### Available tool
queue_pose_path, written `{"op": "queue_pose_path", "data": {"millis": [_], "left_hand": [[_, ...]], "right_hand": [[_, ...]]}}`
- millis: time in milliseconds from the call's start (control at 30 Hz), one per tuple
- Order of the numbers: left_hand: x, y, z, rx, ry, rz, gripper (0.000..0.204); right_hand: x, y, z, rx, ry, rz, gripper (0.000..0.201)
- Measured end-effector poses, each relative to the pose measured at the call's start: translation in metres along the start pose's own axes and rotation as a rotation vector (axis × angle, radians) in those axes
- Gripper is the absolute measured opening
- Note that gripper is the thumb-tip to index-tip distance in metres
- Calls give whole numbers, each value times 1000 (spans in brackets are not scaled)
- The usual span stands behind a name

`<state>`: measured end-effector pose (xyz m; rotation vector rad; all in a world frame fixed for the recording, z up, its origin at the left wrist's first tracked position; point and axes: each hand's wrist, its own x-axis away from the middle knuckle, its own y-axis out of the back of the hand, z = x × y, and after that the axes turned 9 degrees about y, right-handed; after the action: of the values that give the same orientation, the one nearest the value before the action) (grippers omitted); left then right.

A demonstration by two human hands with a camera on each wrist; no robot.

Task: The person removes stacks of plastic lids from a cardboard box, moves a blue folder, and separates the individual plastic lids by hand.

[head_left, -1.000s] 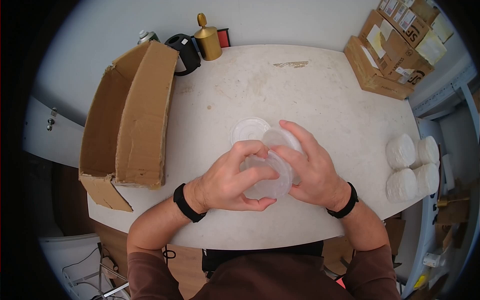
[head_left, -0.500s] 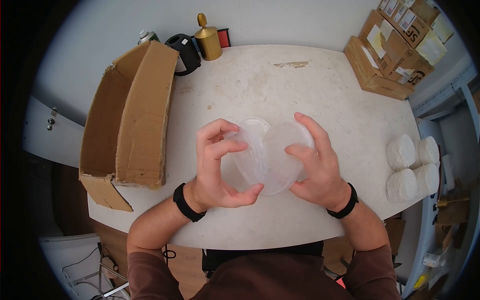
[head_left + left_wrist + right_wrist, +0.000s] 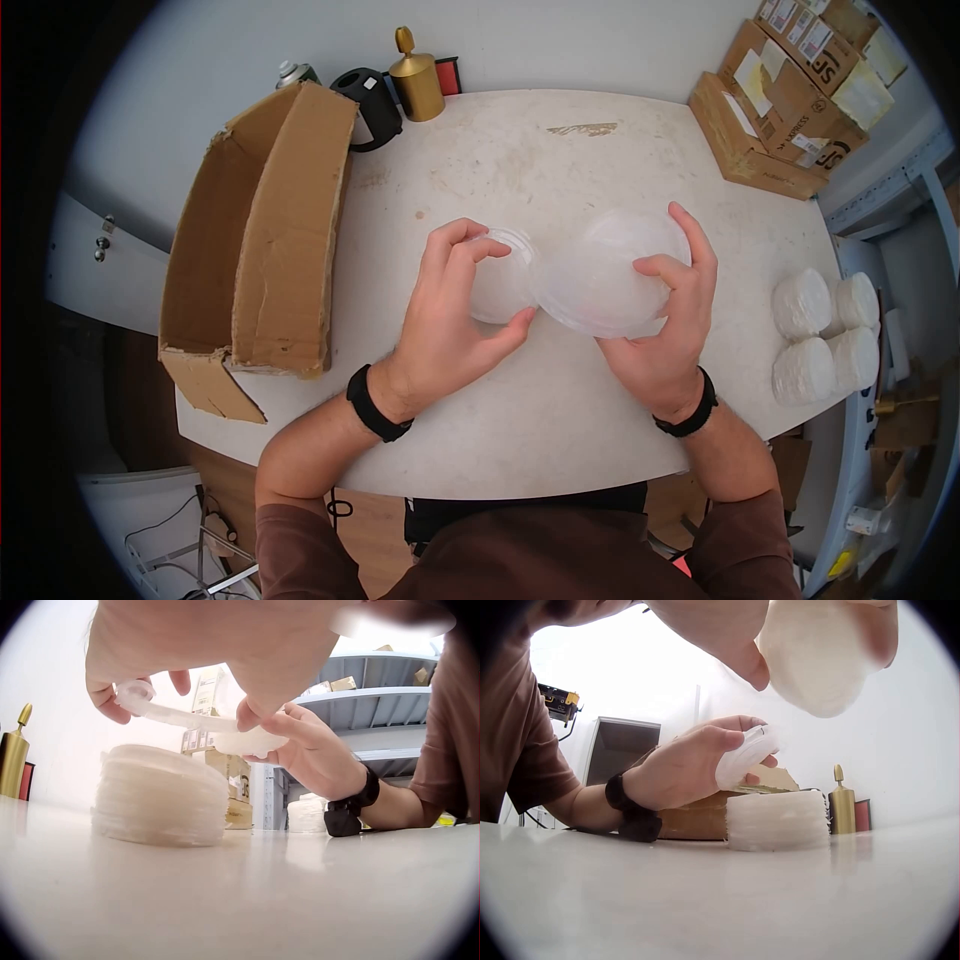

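My left hand (image 3: 445, 320) pinches a clear round plastic lid (image 3: 180, 716) by its edge, thumb on the near side and fingers on the far side. Directly below it, a stack of the same lids (image 3: 160, 796) stands on the table; in the head view the held lid largely overlaps it. To the right, my right hand (image 3: 668, 325) grips a translucent round plastic lid (image 3: 600, 275) by its right side, raised and tilted above the table, as the right wrist view shows. The two held lids come edge to edge in the head view.
Several white round stacks (image 3: 802, 370) stand at the table's right edge. An open cardboard box (image 3: 290, 230) sits on the left. Behind it are a black cylinder (image 3: 368, 108) and a gold canister (image 3: 420, 88). Shipping cartons (image 3: 780, 120) are piled at the back right.
The hands have parted. The right hand has carried its lid up and right; the left hand has moved its lid away from the body, over the stack.
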<state>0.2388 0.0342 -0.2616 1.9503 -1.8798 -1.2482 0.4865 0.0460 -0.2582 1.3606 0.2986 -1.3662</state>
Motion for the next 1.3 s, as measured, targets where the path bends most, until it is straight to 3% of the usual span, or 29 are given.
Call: {"op": "queue_pose_path", "data": {"millis": [133, 367, 433, 733, 1067, 1300], "left_hand": [[0, -4, 2, -73, 32, 130, 62], [4, -5, 4, -196, 66, 197, 63], [6, -6, 4, -158, 136, 240, 71], [6, -6, 7, -320, 105, 269, 72], [6, -6, 9, -280, 54, 257, 73], [5, -8, 8, -331, 50, 316, 60]], "right_hand": [[0, -1, -1, 2, -15, -3, 65], [1, -2, -1, -19, -27, 17, 63], [0, -2, -1, -6, -7, 29, 62], [-2, -1, 0, 6, 9, 48, 63], [-2, -3, 0, -10, -1, 43, 63], [-2, -3, 0, -8, 6, 48, 64]]}}
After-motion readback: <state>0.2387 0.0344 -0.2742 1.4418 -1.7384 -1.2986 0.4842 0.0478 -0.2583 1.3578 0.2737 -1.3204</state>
